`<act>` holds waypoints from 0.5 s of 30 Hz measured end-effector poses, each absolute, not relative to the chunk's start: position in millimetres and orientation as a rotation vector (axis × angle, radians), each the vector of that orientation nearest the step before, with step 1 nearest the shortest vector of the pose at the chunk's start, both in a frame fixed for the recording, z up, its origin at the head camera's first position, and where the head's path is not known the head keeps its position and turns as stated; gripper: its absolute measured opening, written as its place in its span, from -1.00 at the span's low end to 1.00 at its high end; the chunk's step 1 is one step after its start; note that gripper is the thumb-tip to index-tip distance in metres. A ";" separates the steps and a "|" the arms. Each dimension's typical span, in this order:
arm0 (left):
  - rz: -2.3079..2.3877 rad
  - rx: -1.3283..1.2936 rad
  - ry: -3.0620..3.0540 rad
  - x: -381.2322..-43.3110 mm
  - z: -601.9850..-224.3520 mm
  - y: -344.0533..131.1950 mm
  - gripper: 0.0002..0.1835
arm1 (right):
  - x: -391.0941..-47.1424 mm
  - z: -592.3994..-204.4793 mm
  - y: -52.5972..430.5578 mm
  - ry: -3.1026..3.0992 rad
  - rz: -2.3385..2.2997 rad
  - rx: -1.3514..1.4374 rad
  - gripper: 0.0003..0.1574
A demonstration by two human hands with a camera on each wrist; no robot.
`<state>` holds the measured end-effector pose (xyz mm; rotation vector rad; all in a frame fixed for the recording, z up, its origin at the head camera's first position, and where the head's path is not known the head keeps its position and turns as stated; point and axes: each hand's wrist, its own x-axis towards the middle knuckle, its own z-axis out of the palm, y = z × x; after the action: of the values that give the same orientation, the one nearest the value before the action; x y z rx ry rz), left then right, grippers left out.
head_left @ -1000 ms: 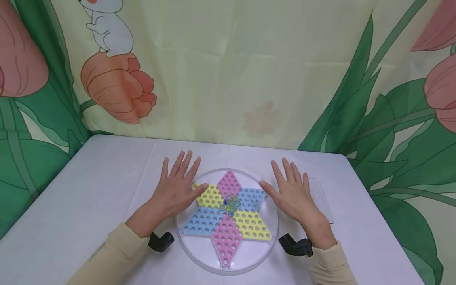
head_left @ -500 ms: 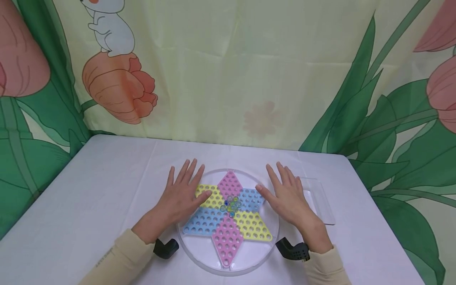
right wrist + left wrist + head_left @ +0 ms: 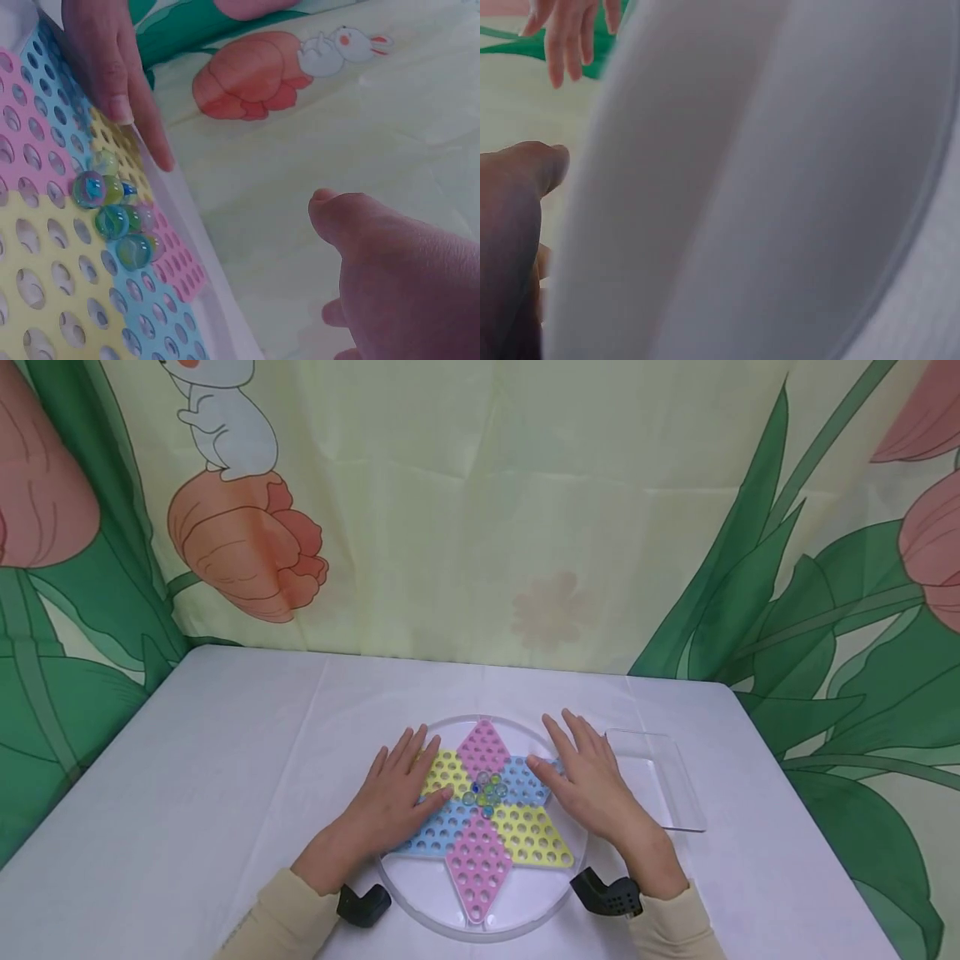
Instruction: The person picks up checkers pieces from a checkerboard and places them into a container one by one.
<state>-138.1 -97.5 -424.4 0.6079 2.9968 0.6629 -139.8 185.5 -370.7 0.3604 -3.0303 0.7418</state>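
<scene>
A star-shaped Chinese checkers board (image 3: 477, 868) in pink, yellow and blue lies on a round clear base (image 3: 420, 910). Glass marbles (image 3: 491, 789) cluster at its centre; several show larger in the right wrist view as blue-green marbles (image 3: 112, 222). My left hand (image 3: 393, 799) spreads over the board's left side, covering part of a yellow and a blue point. Over the right side is my right hand (image 3: 592, 787), thumb towards the blue point. Both hands have straight fingers and hold nothing. Whether either touches the board, I cannot tell. The left wrist view is mostly filled by a blurred pale surface.
A clear rectangular tray (image 3: 686, 785) lies to the right of the board, partly behind the right hand. The white-covered table (image 3: 187, 793) ends at a curtain (image 3: 450, 527) printed with tulips and a rabbit. A black wrist camera (image 3: 363, 906) sits on the left wrist.
Both hands have come closer together, the left moving right and towards me, the right moving left. More of the clear tray now shows. The board and marbles have stayed put.
</scene>
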 end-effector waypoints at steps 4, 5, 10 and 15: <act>0.649 0.607 2.996 -137.1 -427.9 -97.0 -0.15 | -138.9 -370.8 184.7 -3.009 0.781 0.382 -0.07; 0.653 0.607 2.997 -136.9 -428.5 -97.2 -0.15 | -138.6 -370.5 184.3 -3.004 0.797 0.390 -0.08; 0.674 0.630 3.023 -135.4 -430.8 -99.0 -0.17 | -138.7 -370.6 182.6 -2.989 0.870 0.428 -0.10; 0.674 0.652 3.046 -133.0 -432.9 -102.3 -0.18 | -139.6 -372.8 178.3 -2.981 0.984 0.464 -0.12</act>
<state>-133.0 -102.3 -432.9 0.6515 3.0461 0.6739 -139.6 178.3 -372.8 0.4636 -2.9811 0.9840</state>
